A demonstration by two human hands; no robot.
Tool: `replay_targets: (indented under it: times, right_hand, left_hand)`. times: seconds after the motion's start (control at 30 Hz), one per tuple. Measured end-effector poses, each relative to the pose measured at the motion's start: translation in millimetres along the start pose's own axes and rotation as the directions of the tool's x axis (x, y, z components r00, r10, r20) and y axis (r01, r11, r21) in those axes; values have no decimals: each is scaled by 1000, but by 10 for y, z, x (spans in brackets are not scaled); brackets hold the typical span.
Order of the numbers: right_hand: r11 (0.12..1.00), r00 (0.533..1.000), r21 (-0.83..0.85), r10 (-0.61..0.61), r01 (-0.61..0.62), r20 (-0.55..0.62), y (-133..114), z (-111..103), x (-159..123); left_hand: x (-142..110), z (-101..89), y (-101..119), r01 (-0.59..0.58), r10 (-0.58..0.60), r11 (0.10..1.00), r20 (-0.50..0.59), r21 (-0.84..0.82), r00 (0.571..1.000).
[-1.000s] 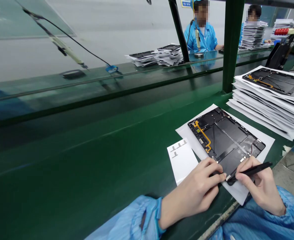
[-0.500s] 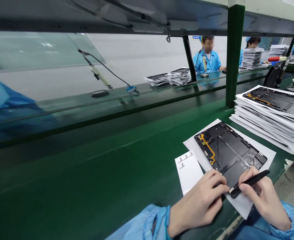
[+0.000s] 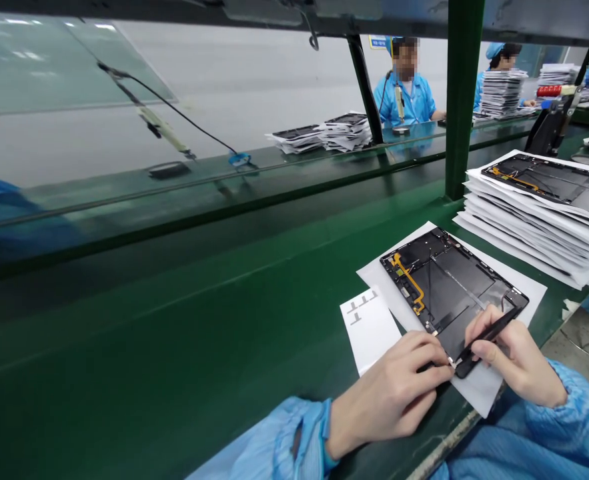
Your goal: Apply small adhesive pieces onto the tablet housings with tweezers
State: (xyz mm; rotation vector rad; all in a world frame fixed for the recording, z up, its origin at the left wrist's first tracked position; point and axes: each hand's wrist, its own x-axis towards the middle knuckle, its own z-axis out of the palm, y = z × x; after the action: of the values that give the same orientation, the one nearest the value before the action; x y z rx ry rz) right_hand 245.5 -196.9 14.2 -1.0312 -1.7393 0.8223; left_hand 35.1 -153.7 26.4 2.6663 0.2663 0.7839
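Note:
An open tablet back housing [image 3: 454,287], black with an orange flex cable [image 3: 414,287] inside, lies on a white paper sheet [image 3: 534,293]. My right hand [image 3: 517,357] grips black tweezers [image 3: 491,333], their tip down at the housing's near corner. At that same corner is my left hand [image 3: 394,387], fingers curled and the fingertips pressed together beside the tip. A small pale piece [image 3: 453,362] shows there; whether my left fingers pinch it I cannot tell. A white card [image 3: 371,333] with several grey T-shaped pieces lies left of the housing, partly behind my left hand.
A tall stack of paper sheets [image 3: 534,233] with another housing [image 3: 554,183] on top stands at the right. A green post [image 3: 459,100] rises behind it, under an overhead shelf. Across the bench sit co-workers in blue, more stacks and a hanging electric screwdriver [image 3: 164,130].
The view has shifted, so the bench appears higher in the picture. My right hand has tilted the tweezers more steeply, their tip still by the left fingertips at the corner.

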Motion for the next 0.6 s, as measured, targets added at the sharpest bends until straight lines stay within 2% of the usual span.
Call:
replay_targets:
  times: [0.37, 0.6]
  right_hand:
    - [1000, 999, -17, 14, -13, 38, -5, -10, 1]
    - [997, 996, -62, -48, 52, 69, -73, 11, 59]
  left_hand:
    - [3, 0, 6, -20, 20, 1000, -6, 4, 1000]
    - [4, -4, 11, -9, 9, 1000, 3, 7, 1000]
